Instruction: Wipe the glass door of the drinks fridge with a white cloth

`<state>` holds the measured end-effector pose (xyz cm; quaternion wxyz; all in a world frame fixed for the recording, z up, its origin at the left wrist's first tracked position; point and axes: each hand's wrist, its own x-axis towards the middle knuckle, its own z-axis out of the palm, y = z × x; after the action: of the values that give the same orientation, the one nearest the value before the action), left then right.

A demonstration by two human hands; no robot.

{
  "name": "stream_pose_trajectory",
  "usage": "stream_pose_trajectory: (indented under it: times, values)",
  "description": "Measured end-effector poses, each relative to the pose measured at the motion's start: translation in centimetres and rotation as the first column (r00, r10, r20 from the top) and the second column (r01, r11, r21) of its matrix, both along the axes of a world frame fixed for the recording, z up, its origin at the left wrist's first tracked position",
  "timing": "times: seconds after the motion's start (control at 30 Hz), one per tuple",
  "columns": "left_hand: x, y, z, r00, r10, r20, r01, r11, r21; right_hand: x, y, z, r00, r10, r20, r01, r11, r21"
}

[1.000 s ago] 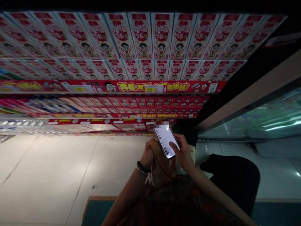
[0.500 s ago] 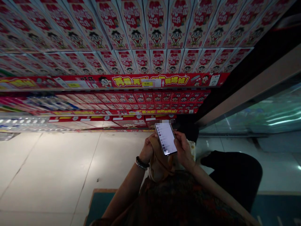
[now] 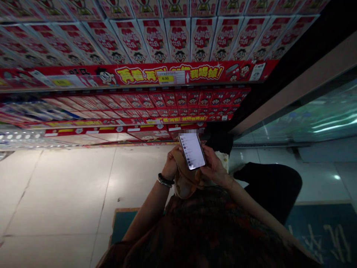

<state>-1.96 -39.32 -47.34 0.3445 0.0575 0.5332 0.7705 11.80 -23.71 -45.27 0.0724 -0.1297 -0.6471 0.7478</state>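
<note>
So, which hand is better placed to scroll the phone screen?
The right hand, probably: it lies at the lit phone's right edge, thumb near the screen. The left hand is behind it, gripping a tan bag.

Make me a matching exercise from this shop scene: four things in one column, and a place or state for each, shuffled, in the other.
Things:
1. phone
2. wristband
3. yellow price tag
4. red-and-white cartons

Places or states:
A. on the red shelf strip
B. screen lit, held between the left hand and the right hand
C. stacked in rows on the upper shelf
D. around the left wrist

Pairs: 1-B, 2-D, 3-A, 4-C
</note>
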Motion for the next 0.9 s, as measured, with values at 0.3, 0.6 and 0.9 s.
stream_pose_trajectory:
  times: [0.3, 0.6, 0.9]
  values:
    - [-0.1, 0.0, -0.2, 1.000, 0.000, -0.009, 0.000, 1.000, -0.004, -0.2, -0.3, -1.9, 0.998, -0.068, 0.007, 0.068, 0.996, 0.057]
    - [0.1, -0.3, -0.5, 1.000, -0.015, -0.001, 0.015, 1.000, -0.016, -0.1, -0.5, -1.1, 0.997, -0.066, 0.030, 0.064, 0.996, 0.068]
    - [0.1, -0.5, -0.9, 0.999, -0.021, -0.031, 0.019, 0.999, -0.048, 0.1, -0.4, -1.2, 0.997, -0.066, 0.028, 0.063, 0.995, 0.076]
